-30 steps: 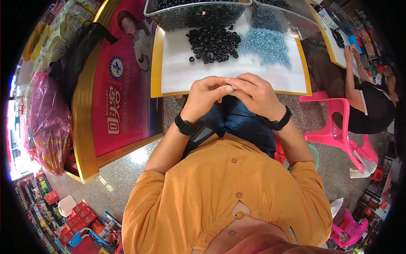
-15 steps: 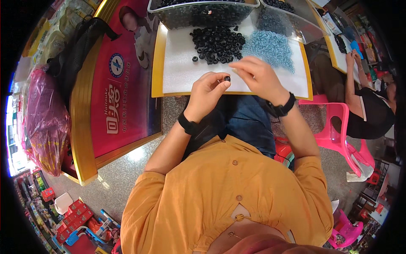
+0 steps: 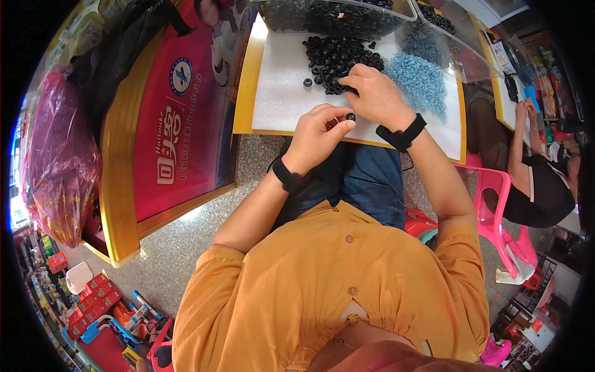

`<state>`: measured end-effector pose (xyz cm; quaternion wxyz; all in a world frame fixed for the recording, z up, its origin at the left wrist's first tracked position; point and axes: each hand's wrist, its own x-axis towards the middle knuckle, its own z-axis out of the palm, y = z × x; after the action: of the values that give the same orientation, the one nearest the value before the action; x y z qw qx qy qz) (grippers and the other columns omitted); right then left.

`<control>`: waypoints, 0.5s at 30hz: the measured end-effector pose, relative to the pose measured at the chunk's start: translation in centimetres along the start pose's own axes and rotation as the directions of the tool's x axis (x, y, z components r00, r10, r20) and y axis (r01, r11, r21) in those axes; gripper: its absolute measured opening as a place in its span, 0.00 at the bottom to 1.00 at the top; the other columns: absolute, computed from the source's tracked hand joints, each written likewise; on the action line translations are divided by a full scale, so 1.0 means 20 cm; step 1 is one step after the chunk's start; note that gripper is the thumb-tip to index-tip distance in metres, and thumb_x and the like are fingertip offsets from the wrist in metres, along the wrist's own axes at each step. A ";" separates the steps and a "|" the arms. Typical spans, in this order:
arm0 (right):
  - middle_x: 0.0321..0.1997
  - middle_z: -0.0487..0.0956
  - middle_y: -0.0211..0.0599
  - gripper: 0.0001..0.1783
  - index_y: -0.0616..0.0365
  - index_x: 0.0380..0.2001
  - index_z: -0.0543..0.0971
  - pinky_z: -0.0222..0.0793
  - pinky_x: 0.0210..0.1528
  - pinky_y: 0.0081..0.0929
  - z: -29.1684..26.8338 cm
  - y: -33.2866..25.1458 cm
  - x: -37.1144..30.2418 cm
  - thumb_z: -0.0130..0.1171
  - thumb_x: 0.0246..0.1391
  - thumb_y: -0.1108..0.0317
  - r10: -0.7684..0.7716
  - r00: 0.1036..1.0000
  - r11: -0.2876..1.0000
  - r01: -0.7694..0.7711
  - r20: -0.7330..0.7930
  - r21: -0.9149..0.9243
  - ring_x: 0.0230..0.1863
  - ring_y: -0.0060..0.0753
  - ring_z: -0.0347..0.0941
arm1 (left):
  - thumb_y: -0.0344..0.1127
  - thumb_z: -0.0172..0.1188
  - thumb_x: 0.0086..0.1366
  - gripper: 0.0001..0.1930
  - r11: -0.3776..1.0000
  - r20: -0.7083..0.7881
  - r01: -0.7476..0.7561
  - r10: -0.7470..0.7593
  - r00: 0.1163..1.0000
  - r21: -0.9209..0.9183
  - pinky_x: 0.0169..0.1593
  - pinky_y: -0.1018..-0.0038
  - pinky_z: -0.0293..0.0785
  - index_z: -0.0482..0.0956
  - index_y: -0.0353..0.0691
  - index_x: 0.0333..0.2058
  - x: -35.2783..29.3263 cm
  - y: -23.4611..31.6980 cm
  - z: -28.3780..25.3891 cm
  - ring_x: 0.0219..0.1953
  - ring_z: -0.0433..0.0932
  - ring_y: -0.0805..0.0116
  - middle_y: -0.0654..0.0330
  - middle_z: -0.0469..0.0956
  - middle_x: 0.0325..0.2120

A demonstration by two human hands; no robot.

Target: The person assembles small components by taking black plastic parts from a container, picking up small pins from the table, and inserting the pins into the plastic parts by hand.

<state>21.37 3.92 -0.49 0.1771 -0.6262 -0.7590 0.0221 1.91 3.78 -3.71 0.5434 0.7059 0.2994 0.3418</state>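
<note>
- Left hand [image 3: 319,136] pinches a black piece [image 3: 351,116] at its fingertips.
- Right fingertips touch the black pile [image 3: 334,54] beyond; grip unclear.
- Apparently picking; calls for a single-piece pinch.

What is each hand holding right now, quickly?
Left hand: closed, holding a small round black piece.
Right hand: at the pile of black ring-shaped pieces; whether its grip holds one cannot be told.

On our table [image 3: 279,93] at twelve o'clock, rings [image 3: 334,57] lie before a bin [image 3: 328,18], beads [image 3: 421,80] at one; chair [image 3: 494,228] at three.
</note>
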 end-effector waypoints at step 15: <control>0.36 0.81 0.34 0.07 0.56 0.37 0.85 0.72 0.33 0.27 -0.15 -0.10 -0.14 0.65 0.55 0.69 0.126 0.976 0.897 -0.037 -0.175 0.441 0.31 0.34 0.76 | 0.34 0.66 0.66 0.15 0.984 -0.031 0.099 -0.105 0.994 -0.150 0.31 0.83 0.73 0.82 0.34 0.49 -0.01 0.02 -0.02 0.29 0.75 0.82 0.67 0.79 0.32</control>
<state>20.84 0.18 2.12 0.3866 -0.6011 -0.6862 0.1355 1.42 3.72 -3.35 0.6054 0.6404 0.3194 0.3483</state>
